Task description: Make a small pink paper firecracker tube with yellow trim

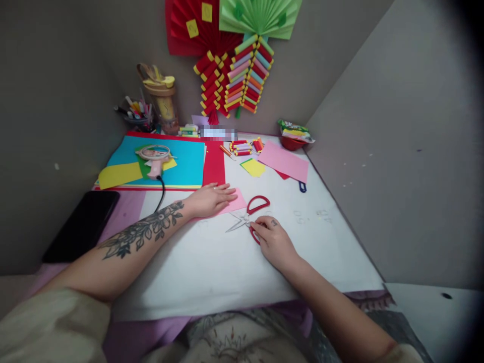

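Note:
My left hand point(214, 200) lies flat with its fingers stretched out over a pink sheet of paper point(237, 200), hiding part of it. Just right of that sheet is a pair of scissors point(258, 203) with red handles, its blades apart and pointing left. The fingers of my right hand point(274, 239) are closed on the lower handle loop, while the upper loop is free. Both hands rest at the middle of the white table covering point(189, 282).
Coloured sheets point(185, 164) and a pink hand-held device point(155, 161) with a black cord lie at left, near a black tablet-like slab point(81, 227). Small paper rolls point(242, 147), a larger pink sheet point(285, 164) and a red bowl point(292, 143) stand behind. Paper fans point(260, 20) hang on the wall.

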Tool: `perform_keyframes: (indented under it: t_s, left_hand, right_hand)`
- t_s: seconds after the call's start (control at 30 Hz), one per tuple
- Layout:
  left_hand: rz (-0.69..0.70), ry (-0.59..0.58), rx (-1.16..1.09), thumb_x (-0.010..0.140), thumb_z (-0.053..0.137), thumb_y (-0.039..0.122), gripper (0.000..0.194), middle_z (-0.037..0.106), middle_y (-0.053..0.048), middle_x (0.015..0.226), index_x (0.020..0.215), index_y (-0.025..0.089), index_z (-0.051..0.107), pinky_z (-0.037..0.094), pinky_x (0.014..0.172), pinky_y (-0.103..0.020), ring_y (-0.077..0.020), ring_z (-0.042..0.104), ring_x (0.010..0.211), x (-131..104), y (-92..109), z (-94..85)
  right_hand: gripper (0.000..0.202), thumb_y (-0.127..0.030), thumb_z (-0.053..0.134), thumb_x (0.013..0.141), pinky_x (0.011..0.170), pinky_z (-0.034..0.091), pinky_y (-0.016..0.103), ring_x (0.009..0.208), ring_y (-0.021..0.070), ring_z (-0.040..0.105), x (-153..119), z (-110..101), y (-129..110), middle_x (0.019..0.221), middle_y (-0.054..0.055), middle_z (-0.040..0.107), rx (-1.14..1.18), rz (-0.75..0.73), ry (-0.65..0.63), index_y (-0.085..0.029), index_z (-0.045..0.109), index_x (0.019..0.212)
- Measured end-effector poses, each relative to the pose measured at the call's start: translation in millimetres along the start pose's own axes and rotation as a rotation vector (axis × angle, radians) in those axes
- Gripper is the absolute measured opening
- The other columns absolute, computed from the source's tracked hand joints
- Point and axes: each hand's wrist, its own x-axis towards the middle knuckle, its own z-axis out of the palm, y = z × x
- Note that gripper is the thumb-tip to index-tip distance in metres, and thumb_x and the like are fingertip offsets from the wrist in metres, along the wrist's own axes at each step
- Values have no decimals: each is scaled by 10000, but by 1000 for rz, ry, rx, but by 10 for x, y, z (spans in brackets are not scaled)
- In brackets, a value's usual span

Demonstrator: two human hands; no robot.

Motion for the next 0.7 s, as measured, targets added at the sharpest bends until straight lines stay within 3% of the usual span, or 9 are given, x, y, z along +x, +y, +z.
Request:
perform_keyframes:
  t_s: [0.4, 0.6, 0.7]
  left_hand:
    - [-5, -6, -19, 948, 242, 360, 426, 356, 21, 1437, 1335, 300, 408, 240, 1069, -403, -186, 277, 1341, 7, 23, -19]
    - [75, 41, -74, 941, 284, 335, 389, 517, 4, 1322, 1208, 265, 558, 287, 1050, -334, -147, 383, 1281, -38, -73, -44]
    - [83, 19, -25, 929, 320, 341, 377, 508, 16, 1330, 1246, 298, 519, 238, 1073, -391, -173, 351, 1301, -133, -114, -101]
  right_hand:
    - [349, -1, 425, 794, 718, 513, 354, 849, 215, 537, 1, 23, -71, 893, 114, 581, -12, -15, 12, -155, 667, 993]
    - [334, -14, 426, 804, 716, 514, 347, 843, 211, 541, -22, 18, -64, 889, 112, 578, -30, -8, -2, -156, 673, 979]
    - [329, -14, 418, 806, 717, 514, 348, 848, 216, 541, -28, 21, -60, 894, 122, 577, -43, -13, -1, -137, 674, 973]
